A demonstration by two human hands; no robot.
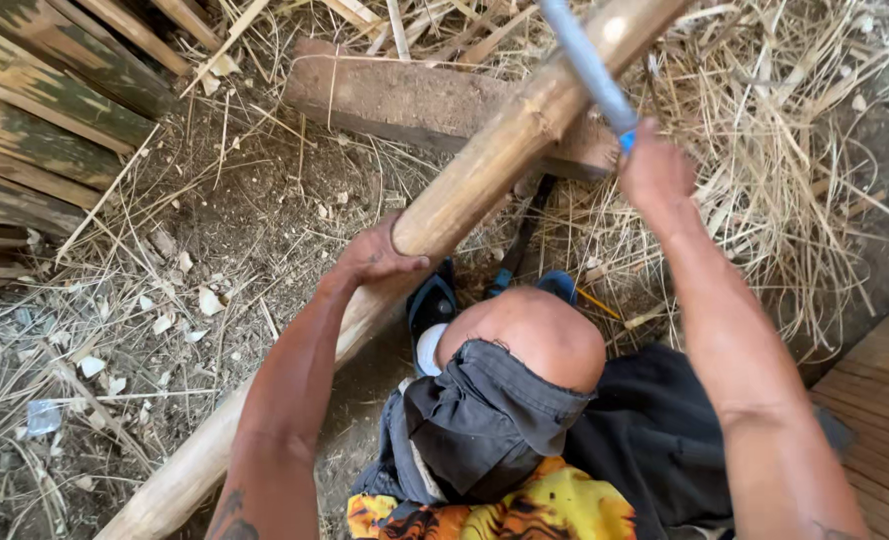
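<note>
**Bamboo pole held against a block**

One bamboo pole (pixel 464 195) is laid slantwise over one wooden block (pixel 404 100), hemmed by stacked slats (pixel 34 110) at the left edge; open dirt ground (pixel 254 220) is left between. The left hand (pixel 374 255) is curled over the pole. The right hand (pixel 654 170), raised, is closed around one blue-handled tool (pixel 589 65).

Left hand (pixel 376 258) grips bamboo pole (pixel 484 165); right hand (pixel 654 170) holds blue-handled tool (pixel 586 65).
</note>
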